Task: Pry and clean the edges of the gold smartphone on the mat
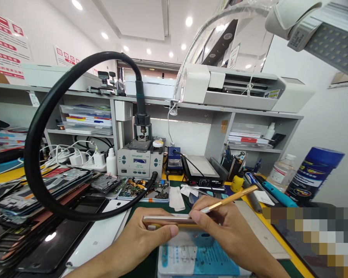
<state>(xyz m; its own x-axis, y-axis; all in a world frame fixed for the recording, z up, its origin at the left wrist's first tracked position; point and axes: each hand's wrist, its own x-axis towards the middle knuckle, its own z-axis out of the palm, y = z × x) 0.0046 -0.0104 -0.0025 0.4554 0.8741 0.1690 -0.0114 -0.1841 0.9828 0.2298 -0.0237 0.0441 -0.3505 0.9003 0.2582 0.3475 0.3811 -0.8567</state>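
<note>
My left hand (150, 235) is closed around one end of a slim, rose-gold phone (169, 219), seen nearly edge-on, its thumb along the near side. My right hand (220, 220) pinches a slim pen-shaped tool with a gold handle (233, 197) and a silver collar. Its working tip is hidden behind the fingers at the phone's upper edge, and I cannot tell whether it touches. Below both hands lies a blue and white box (179, 262) on a green mat.
Old phones (72, 227) pile up at the left. A hot-air station (140, 162) stands behind, its black hose (31, 135) arching over the left side. A tray of small parts (143, 189) lies before it. At right are a blue spray can (314, 175) and a clear bottle (281, 173).
</note>
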